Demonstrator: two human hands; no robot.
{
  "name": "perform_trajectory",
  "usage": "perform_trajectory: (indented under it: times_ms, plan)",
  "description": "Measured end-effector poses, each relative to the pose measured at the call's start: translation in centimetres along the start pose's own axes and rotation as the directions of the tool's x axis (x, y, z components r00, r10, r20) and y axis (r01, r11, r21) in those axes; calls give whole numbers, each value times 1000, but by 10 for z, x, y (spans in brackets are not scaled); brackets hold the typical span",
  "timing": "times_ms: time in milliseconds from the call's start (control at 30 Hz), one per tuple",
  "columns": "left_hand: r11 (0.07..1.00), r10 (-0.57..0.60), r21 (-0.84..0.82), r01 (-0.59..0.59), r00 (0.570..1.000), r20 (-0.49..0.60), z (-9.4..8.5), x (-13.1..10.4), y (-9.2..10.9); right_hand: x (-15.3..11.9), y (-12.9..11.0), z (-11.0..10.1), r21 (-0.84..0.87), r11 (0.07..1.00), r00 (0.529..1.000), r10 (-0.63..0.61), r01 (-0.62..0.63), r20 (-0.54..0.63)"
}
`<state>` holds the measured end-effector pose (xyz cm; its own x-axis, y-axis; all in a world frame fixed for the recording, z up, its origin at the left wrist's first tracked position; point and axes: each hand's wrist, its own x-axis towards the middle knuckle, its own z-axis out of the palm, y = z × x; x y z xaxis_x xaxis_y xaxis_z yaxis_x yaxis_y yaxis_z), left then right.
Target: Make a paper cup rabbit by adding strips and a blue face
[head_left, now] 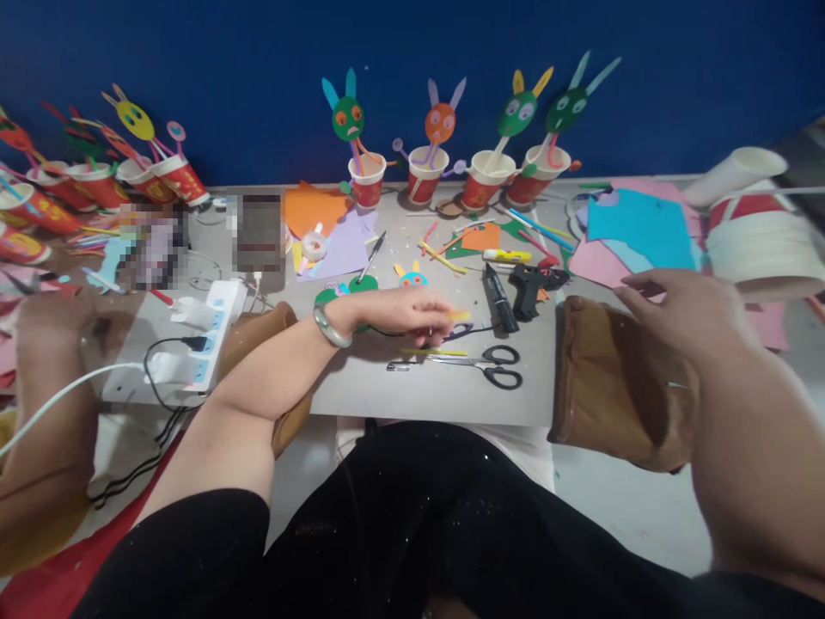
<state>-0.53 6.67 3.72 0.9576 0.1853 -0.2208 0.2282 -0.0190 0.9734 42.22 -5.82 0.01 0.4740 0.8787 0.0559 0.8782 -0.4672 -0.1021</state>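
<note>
My left hand (416,315), with a bangle at the wrist, is over the middle of the table. Its fingers are curled and slightly blurred, with a small yellow paper piece (460,315) at their tips. Just below it lie black-handled scissors (496,368) and a thin yellow stick (444,352). Green paper discs (327,297) are partly hidden behind the wrist. My right hand (687,308) reaches over the right side with its fingers apart, close to the pink paper (602,265); whether it touches the sheet is unclear. Between my hands are a black glue gun (532,288) and a black marker (500,297).
Several red paper cups (367,185) with paper-faced figures line the back wall. A white power strip (212,331) with cables stands at left, beside another person's arm (55,378). Blue paper (638,225) and stacked cups (764,245) are at right. Brown cloth (619,370) drapes the front edge.
</note>
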Motion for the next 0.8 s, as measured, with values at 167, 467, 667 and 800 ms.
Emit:
perform_trajectory:
  times_ms: [167, 467, 667, 800]
  plan:
    - [993, -62, 112, 27, 944, 325, -2, -4, -11, -7, 12, 2, 20, 1000, 1000, 12, -12, -20]
    - [975, -221, 131, 181, 861, 458, -4, -1, -14, -33, -21, 7, 43, 988, 988, -150, 149, 19]
    - [971, -238, 125, 203, 875, 422, -1, 1, -19, -39, -34, 13, -55, 958, 959, -284, 283, -4]
    - [970, -242, 129, 208, 887, 393, -2, 1, -21, -49, -40, 21, -128, 949, 956, -293, 289, -16]
